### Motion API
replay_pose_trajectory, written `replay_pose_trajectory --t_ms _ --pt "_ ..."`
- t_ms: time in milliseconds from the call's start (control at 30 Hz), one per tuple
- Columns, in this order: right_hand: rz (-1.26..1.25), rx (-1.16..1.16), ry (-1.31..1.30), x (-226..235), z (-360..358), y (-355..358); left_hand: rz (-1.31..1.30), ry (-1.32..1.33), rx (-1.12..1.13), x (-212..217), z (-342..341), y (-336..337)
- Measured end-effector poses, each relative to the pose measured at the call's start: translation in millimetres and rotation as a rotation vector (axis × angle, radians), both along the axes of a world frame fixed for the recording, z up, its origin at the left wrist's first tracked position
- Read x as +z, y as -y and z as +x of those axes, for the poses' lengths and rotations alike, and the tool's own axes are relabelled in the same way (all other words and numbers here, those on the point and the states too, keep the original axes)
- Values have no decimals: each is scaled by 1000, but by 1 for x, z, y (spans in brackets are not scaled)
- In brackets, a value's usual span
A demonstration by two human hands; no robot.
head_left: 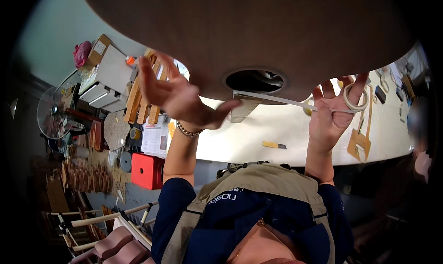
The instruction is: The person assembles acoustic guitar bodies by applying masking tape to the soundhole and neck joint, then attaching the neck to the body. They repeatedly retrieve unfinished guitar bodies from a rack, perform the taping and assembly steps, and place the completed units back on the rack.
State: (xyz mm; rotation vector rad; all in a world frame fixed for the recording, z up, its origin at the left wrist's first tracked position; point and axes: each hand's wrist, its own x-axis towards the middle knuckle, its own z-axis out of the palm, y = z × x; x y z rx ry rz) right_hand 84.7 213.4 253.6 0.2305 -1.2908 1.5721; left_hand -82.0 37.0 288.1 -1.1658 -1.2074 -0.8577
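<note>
A large brown wooden guitar body [258,29] with a round sound hole [254,81] fills the top of the view. My left hand [177,98] is raised against its underside, fingers spread, with the thumb reaching to the end of a strip of pale tape [277,99] beside a small ribbed wooden piece [244,109]. The strip runs right to a roll of masking tape [356,97], which hangs on the fingers of my right hand [330,116]. That hand pulls the tape taut just below the hole.
A white worktable [277,139] lies below with a yellow utility knife [274,145] and a flat wooden cutout [360,143]. To the left are a red box [147,171], stacked wooden slats [138,100], a white drawer cabinet [108,79] and a fan [53,112].
</note>
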Motion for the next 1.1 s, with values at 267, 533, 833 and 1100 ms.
replay_pose_trajectory --t_ms 267,533,833,1100 --pt "25 38 2 -2 -10 1 -238 -110 199 -17 5 29" --pt "41 32 -20 -4 -10 -4 -248 -101 162 -12 9 19" --pt "68 -22 21 5 -12 -5 -500 -97 110 -8 25 17" --pt "74 -87 73 9 -12 -8 -450 48 113 -7 33 13"
